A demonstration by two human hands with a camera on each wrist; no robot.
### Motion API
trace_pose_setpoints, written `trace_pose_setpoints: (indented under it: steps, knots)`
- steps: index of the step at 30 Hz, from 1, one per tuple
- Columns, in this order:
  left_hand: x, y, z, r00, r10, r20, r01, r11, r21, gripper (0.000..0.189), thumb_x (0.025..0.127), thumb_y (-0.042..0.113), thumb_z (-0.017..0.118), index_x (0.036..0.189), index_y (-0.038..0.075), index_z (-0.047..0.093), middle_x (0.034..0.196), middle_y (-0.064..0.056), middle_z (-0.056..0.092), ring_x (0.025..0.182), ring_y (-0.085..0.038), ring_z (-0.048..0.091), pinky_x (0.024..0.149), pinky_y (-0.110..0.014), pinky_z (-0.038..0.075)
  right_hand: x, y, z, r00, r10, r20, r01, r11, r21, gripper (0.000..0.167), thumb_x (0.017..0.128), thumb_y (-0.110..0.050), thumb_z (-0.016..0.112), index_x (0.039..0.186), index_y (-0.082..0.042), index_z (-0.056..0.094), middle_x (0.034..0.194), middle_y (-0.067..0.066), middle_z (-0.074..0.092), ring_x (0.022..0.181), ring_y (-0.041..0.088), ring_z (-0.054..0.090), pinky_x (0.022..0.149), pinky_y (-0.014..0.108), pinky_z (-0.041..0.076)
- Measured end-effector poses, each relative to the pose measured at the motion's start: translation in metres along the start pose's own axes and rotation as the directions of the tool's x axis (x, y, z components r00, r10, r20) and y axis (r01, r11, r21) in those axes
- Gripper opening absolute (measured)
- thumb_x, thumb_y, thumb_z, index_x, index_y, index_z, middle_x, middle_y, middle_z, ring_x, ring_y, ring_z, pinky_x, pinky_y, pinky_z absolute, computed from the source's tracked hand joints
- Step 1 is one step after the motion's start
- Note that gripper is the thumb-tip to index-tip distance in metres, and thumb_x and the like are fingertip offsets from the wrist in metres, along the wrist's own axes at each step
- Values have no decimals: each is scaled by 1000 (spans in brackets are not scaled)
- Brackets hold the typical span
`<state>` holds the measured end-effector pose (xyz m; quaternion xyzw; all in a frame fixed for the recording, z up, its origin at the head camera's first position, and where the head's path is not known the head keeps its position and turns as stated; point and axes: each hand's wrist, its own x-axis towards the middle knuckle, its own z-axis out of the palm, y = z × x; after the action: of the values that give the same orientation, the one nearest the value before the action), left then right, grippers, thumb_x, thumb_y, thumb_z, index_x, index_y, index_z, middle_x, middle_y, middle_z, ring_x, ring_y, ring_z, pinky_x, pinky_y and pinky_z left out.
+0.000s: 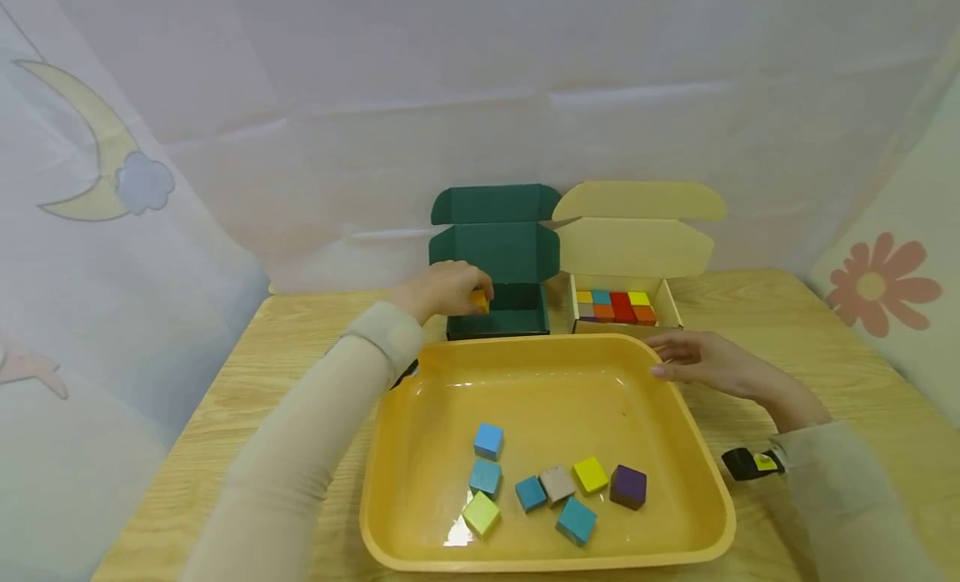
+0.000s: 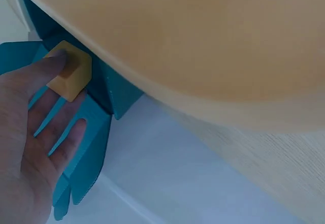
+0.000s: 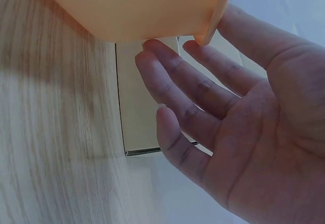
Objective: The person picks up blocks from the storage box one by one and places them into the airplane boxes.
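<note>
My left hand (image 1: 448, 288) pinches an orange-yellow cube (image 1: 480, 300) between thumb and fingers, over the left side of a dark green cardboard box (image 1: 525, 322) with its lid up. In the left wrist view the thumb lies across the cube (image 2: 76, 74), and the other fingers spread below it. My right hand (image 1: 708, 365) is at the far right corner of the yellow tray (image 1: 547, 557), its fingers loosely bent. In the right wrist view the thumb and fingertips are right at the tray's rim (image 3: 216, 16), with nothing held in the palm.
Several cubes lie in the tray: blue (image 1: 488, 441), yellow-green (image 1: 481, 514), teal (image 1: 576, 520), grey (image 1: 557, 484), yellow (image 1: 590, 475) and purple (image 1: 627, 486). Right of the green box, a cream box (image 1: 667, 307) holds coloured blocks (image 1: 622, 307). Behind stands a pale curtain (image 1: 450, 107).
</note>
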<state>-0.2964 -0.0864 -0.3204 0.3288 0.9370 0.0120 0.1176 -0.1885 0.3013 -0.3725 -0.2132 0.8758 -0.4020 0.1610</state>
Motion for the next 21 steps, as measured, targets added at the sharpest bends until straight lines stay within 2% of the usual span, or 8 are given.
trace_pose_setpoints:
  steps: [5,12,17,21]
  knots:
    - [6,-6,2,999,-39,2,39,999,27,33,94,23,71,125,13,69,123,-6,65,108,-25,59,99,-38,46,-1,-2,1,1000,1,-7,-1,1000,-20,50,98,-18,64,140,5,49,122,19,65,108,32,63,83,31,54]
    - [14,-16,1,998,-56,-27,57,996,61,30,89,21,77,117,13,73,115,-6,68,103,-24,61,95,-37,48,-1,-2,0,1000,0,-9,0,999,-41,50,99,-19,64,140,5,49,124,20,64,112,36,61,84,35,54]
    - [15,-17,0,997,-77,0,77,994,72,31,89,18,76,119,11,73,120,-6,68,108,-26,61,98,-38,47,-2,-2,-1,1000,-10,-9,10,1000,-29,50,98,-17,64,140,5,49,124,20,64,112,35,61,84,33,54]
    - [17,-16,3,998,-61,16,58,990,125,29,91,21,75,119,12,73,122,-5,67,110,-26,61,99,-39,48,-3,-2,-1,1000,-17,-6,17,1000,-20,49,98,-16,64,140,5,49,123,19,64,110,34,62,83,30,54]
